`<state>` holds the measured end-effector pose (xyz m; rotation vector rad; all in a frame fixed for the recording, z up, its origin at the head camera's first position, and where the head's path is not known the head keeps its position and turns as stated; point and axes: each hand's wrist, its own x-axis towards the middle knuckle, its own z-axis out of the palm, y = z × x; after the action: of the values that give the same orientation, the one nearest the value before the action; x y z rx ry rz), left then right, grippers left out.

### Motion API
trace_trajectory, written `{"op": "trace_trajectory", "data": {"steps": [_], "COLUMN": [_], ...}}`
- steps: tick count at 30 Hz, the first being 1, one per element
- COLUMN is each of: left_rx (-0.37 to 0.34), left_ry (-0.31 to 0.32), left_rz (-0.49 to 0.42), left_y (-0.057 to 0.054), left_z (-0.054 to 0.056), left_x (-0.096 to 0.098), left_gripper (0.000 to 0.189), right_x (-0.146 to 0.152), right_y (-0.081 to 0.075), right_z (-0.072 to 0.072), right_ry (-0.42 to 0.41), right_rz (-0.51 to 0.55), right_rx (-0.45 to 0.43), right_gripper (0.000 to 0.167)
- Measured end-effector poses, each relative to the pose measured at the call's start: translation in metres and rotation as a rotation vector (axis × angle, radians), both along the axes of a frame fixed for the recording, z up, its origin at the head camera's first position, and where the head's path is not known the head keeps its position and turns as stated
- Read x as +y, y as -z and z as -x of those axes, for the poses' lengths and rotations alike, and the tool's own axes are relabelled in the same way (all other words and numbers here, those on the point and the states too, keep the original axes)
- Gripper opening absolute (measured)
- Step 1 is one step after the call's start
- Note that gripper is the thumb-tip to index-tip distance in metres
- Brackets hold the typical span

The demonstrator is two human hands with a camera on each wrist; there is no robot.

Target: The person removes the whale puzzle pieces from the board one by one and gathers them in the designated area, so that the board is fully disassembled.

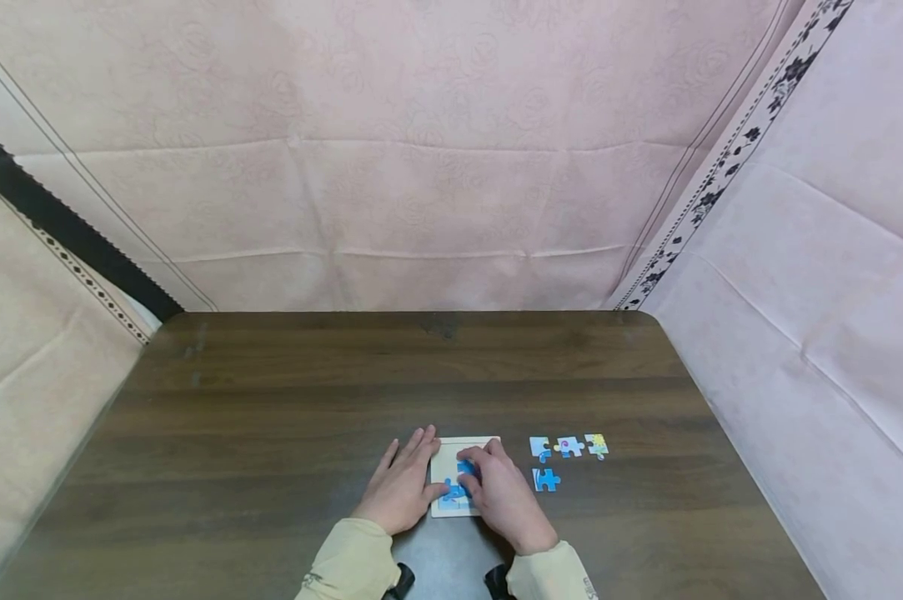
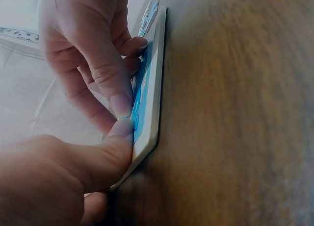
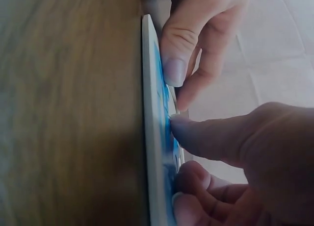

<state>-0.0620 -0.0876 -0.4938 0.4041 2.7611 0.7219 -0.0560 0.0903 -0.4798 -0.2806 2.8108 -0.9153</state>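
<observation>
A pale, shallow puzzle tray lies on the table between both hands, with blue puzzle pieces in its lower left part. My left hand lies along the tray's left edge, fingers extended. Its thumb presses on the blue pieces near the lower edge. Over the middle and right of the tray, my right hand pinches a blue jigsaw puzzle piece between thumb and curled fingers. Both thumbtips come close together in the wrist views. The right hand covers much of the tray's right side.
Right of the tray, a row of loose puzzle pieces lies on the brown wooden table. Below that row is one more blue piece. Pale patterned cloth hangs behind the table and at both sides.
</observation>
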Motion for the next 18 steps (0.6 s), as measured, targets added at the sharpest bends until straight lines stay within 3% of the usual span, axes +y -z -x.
{"op": "trace_trajectory", "data": {"steps": [18], "left_rx": [-0.007], "left_ry": [0.001], "left_rz": [0.0], "left_y": [-0.0001], "left_z": [0.0001], "left_x": [0.0007], "left_gripper": [0.069], "right_x": [0.0], "right_y": [-0.0031], "right_z": [0.0006], "right_ry": [-0.04], "right_rz": [-0.044], "right_rx": [0.002], "right_gripper": [0.03]}}
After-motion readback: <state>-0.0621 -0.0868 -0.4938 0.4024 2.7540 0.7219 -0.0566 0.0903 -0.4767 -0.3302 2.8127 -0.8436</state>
